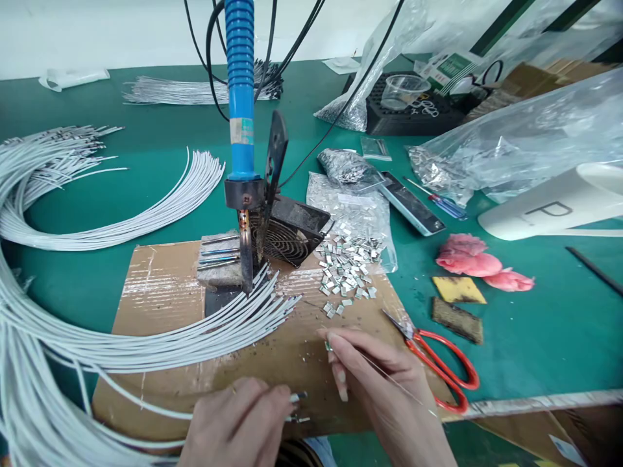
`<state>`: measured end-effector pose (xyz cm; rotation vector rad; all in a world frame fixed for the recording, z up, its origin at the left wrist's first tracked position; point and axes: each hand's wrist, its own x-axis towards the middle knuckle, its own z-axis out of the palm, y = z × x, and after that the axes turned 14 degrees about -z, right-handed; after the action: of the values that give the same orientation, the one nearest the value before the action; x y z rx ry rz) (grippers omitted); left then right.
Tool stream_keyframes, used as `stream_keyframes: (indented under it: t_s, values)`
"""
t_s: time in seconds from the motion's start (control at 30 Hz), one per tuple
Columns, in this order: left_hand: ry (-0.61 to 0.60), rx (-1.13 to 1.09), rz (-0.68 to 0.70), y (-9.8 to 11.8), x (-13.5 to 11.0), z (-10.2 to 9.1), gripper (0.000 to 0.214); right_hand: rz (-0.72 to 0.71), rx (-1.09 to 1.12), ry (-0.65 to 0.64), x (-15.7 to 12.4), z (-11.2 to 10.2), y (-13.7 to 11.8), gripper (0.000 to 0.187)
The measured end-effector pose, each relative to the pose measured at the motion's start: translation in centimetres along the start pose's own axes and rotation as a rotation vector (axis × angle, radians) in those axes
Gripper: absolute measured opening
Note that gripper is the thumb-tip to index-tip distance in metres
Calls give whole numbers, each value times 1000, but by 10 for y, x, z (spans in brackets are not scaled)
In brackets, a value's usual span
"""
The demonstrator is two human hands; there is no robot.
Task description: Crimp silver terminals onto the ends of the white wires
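My left hand (238, 420) is closed around white cables (160, 410) at the lower middle. Two dark-and-metal cable ends (298, 396) stick out past its fingers. To the right, my right hand (377, 383) pinches a small shiny metal tab (328, 347) between thumb and fingers. A thin silvery wire, like solder wire (389, 377), runs across that hand. Above and between the hands, a blue-handled soldering iron (242, 155) points down, its tip beside a fanned bundle of white cables (233, 340). Loose metal tabs (346, 266) lie in a pile beyond my right hand.
Red-handled scissors (438, 363) lie right of my right hand. A cardboard sheet (160, 279) covers the green table. Behind the iron sits a dark fan (292, 237). Yellow and brown sponges (457, 290), a phone (413, 204), a screwdriver (440, 200) and plastic bags (525, 136) lie rightward.
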<state>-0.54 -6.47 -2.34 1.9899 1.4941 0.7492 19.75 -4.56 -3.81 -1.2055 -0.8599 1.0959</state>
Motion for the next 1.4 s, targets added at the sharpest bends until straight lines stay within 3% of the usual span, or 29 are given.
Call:
stream_keyframes:
  t_s: [0.03, 0.07, 0.1, 0.17, 0.23, 0.27, 0.33, 0.5, 0.63, 0.83, 1.1, 1.3, 1.4]
  values:
    - [-158, 8, 69, -3, 2, -2, 28, -22, -4, -12, 0, 0, -1, 12]
    - [-301, -23, 51, -6, 5, -3, 22, -32, -8, -17, 0, 1, -2, 11]
    - [-434, -110, -43, -8, 8, -5, 20, -32, -14, -12, -1, 3, -4, 10]
    - [-583, -400, -420, -11, 14, -10, 31, -8, -34, -7, -5, 10, -8, 10]
    - [-603, -702, -825, -12, 19, -16, 45, 23, -63, -39, -9, 18, -11, 10]
    - [-584, -811, -964, -12, 21, -18, 49, 34, -73, -73, -11, 22, -12, 10]
    - [-528, -945, -1091, -9, 24, -23, 53, 60, -69, -157, -13, 29, -12, 10]
    - [-427, -1056, -1103, -4, 21, -22, 53, 132, 121, -328, -16, 45, -7, 12]
    - [-385, -1085, -1055, -5, 16, -15, 55, 249, 221, -261, -18, 55, -6, 13]
    - [-384, -1073, -1054, -6, 15, -14, 57, 304, 359, -240, -21, 61, -1, 16]
    - [-360, -1066, -1119, -7, 11, -16, 56, 173, 443, -324, -23, 58, 18, 11]
    - [-366, -1101, -1116, -7, 9, -14, 55, 170, 450, -274, -23, 62, 20, 14]
    - [-360, -1099, -1098, -9, 7, -14, 56, 172, 479, -131, -18, 60, 16, 17]
